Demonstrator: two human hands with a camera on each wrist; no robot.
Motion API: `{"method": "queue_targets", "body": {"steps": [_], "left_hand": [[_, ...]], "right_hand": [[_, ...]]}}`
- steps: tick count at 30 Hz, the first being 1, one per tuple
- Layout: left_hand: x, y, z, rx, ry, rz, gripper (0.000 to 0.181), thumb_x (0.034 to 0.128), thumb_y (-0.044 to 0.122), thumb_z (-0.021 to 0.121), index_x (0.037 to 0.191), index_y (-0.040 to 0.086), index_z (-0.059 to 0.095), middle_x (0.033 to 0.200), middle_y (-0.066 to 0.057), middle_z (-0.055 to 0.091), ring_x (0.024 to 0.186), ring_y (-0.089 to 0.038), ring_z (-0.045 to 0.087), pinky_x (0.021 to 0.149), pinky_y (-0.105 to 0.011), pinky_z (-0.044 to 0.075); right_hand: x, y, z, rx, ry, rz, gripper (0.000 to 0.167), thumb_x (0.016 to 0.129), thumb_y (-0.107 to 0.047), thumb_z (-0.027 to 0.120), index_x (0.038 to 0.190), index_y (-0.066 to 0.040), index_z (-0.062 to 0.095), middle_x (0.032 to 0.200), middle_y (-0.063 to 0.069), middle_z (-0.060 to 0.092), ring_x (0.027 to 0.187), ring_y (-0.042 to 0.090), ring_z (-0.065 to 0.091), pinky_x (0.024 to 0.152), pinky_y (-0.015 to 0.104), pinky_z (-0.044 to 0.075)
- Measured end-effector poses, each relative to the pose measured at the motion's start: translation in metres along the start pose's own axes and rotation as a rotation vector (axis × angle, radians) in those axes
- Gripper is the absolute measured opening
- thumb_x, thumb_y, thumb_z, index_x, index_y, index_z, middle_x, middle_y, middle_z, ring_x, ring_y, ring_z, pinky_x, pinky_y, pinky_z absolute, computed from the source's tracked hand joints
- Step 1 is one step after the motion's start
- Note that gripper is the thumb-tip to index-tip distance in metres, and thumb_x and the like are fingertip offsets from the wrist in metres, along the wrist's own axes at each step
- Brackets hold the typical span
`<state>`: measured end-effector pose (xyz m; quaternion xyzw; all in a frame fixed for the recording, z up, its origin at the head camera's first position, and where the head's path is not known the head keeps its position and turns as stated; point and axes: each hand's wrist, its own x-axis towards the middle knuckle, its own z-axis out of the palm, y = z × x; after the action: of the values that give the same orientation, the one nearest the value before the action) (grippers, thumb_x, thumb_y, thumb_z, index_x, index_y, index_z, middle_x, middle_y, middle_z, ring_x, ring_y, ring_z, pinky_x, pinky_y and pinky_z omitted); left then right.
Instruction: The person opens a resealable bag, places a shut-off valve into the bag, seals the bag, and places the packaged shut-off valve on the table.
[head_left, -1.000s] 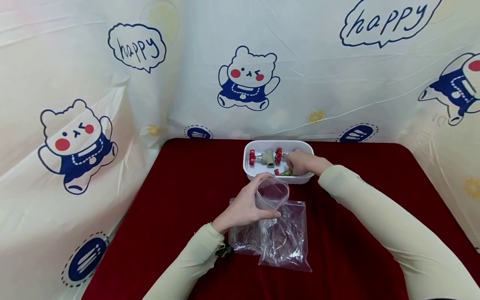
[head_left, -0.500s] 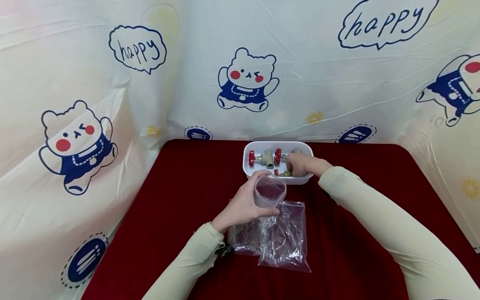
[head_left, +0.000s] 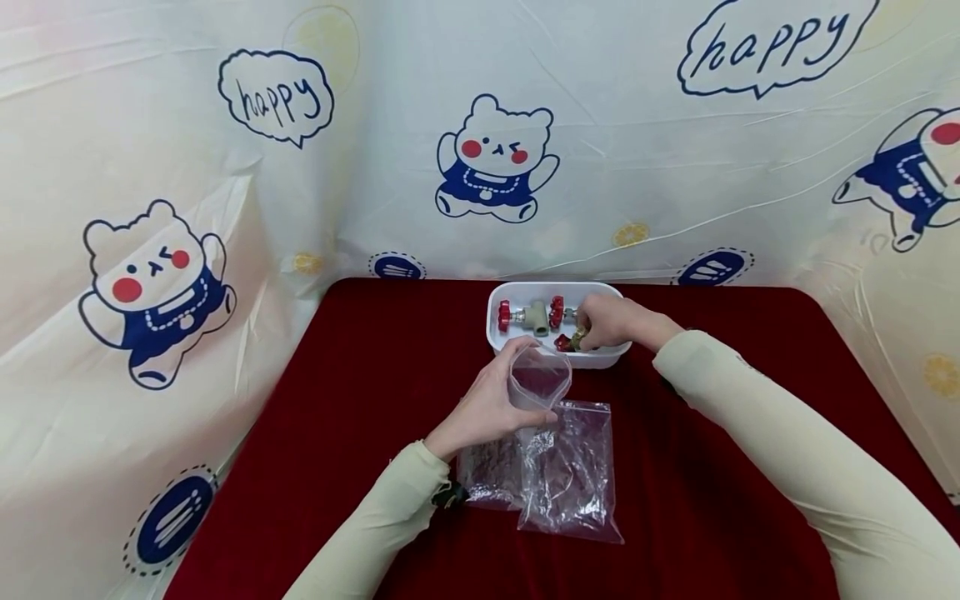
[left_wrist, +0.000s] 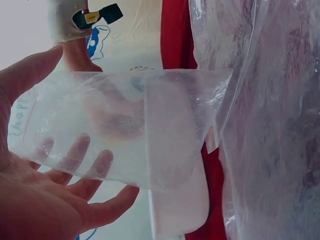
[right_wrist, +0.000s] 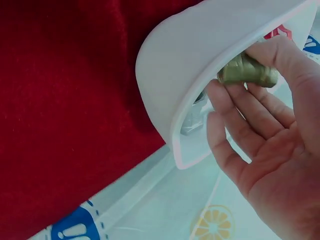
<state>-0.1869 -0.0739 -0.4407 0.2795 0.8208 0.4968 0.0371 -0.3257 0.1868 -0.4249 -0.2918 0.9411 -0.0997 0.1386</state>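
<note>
My left hand (head_left: 480, 412) holds a clear plastic zip bag (head_left: 538, 385) by its mouth, which is spread round. In the left wrist view the thumb is at one side of the bag and the fingers curve along the other. Over the white tray (head_left: 600, 361), my right hand (head_left: 609, 321) pinches a small brass valve (right_wrist: 250, 72) between thumb and fingers; its red handle shows in the head view. Inside the tray, to the left, lies a grey-green valve (head_left: 537, 317) with a red handwheel (head_left: 504, 315). Another red handwheel (head_left: 557, 311) sits beside it, its body partly hidden by my right hand.
Two flat clear zip bags lie on the dark red cloth (head_left: 375, 383) in front of me: the right bag (head_left: 573, 492) overlaps the left bag (head_left: 487, 479). A pale printed curtain (head_left: 480, 242) hangs behind and at both sides of the table.
My right hand has shifted slightly right and lifted the brass valve a little, turning its red handle. The left hand and its bag stay nearly still.
</note>
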Motion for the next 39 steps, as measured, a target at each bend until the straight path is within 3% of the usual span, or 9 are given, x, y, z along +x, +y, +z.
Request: {"method": "queue_targets", "body": {"steps": [5, 13, 21, 30, 39], "left_hand": [[0.004, -0.002, 0.002, -0.010, 0.025, 0.001, 0.099, 0.0759, 0.020, 0.097, 0.155, 0.019, 0.038, 0.139, -0.001, 0.060, 0.124, -0.025, 0.061, 0.101, -0.044, 0.050], [0.008, -0.004, 0.004, -0.012, 0.050, -0.041, 0.091, 0.0779, 0.020, 0.095, 0.153, 0.015, 0.044, 0.137, 0.000, 0.063, 0.125, -0.020, 0.060, 0.102, -0.043, 0.051], [0.010, -0.004, 0.004, 0.003, 0.036, -0.058, 0.082, 0.0795, 0.023, 0.094, 0.148, 0.008, 0.051, 0.139, -0.006, 0.061, 0.125, -0.030, 0.060, 0.099, -0.044, 0.053], [0.012, -0.006, 0.008, 0.036, 0.028, -0.056, 0.078, 0.0806, 0.025, 0.092, 0.145, 0.008, 0.052, 0.136, -0.004, 0.061, 0.125, -0.025, 0.060, 0.100, -0.042, 0.051], [0.015, -0.006, 0.011, 0.037, 0.053, -0.057, 0.078, 0.0789, 0.026, 0.093, 0.143, 0.009, 0.053, 0.135, -0.001, 0.062, 0.124, -0.019, 0.059, 0.102, -0.041, 0.049]], "right_hand": [[-0.005, -0.005, -0.004, 0.025, 0.059, 0.052, 0.017, 0.084, -0.022, 0.085, 0.078, -0.011, 0.072, 0.070, -0.002, 0.064, 0.064, 0.017, 0.053, 0.059, 0.035, 0.044], [-0.019, -0.008, -0.017, 0.131, 0.211, 0.041, 0.011, 0.084, -0.016, 0.082, 0.085, -0.008, 0.075, 0.073, 0.001, 0.067, 0.064, 0.019, 0.056, 0.064, 0.037, 0.049], [-0.036, -0.022, -0.032, 0.207, 0.330, 0.067, 0.020, 0.087, -0.015, 0.081, 0.099, 0.001, 0.078, 0.086, 0.009, 0.076, 0.076, 0.022, 0.069, 0.074, 0.044, 0.059], [-0.061, -0.047, -0.057, 0.278, 0.401, 0.076, 0.022, 0.092, -0.017, 0.079, 0.104, 0.002, 0.077, 0.086, 0.010, 0.075, 0.072, 0.022, 0.068, 0.066, 0.040, 0.056], [-0.085, -0.069, -0.077, 0.292, 0.411, 0.061, 0.021, 0.093, -0.020, 0.081, 0.103, -0.002, 0.077, 0.082, 0.006, 0.073, 0.072, 0.022, 0.062, 0.066, 0.038, 0.050]]}}
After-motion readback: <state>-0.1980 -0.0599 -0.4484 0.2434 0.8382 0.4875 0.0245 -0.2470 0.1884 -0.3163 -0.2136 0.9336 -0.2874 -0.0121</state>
